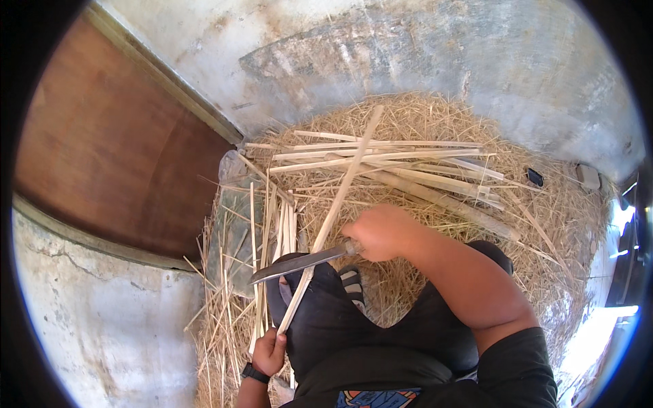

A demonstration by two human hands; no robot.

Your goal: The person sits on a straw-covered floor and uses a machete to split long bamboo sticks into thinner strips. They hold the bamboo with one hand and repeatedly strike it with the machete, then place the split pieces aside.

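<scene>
My right hand (381, 232) is wrapped round the handle of a machete (299, 264), whose long blade points left over my knee. The blade lies across a pale bamboo strip (342, 192), touching it near my leg. Between the fingers and thumb of my left hand (270, 352) is the strip's near end, low beside my thigh. From there the strip slants away up to the right, its far end above the pile. Which edge of the blade meets the strip is hard to tell.
Beyond my knees, a pile of split bamboo strips (391, 154) lies on straw-like shavings (415, 109). Upright strips (288, 228) stand left of my knee. A brown wooden panel (115, 136) and a stained wall (530, 75) border the space. A small black object (535, 177) rests at right.
</scene>
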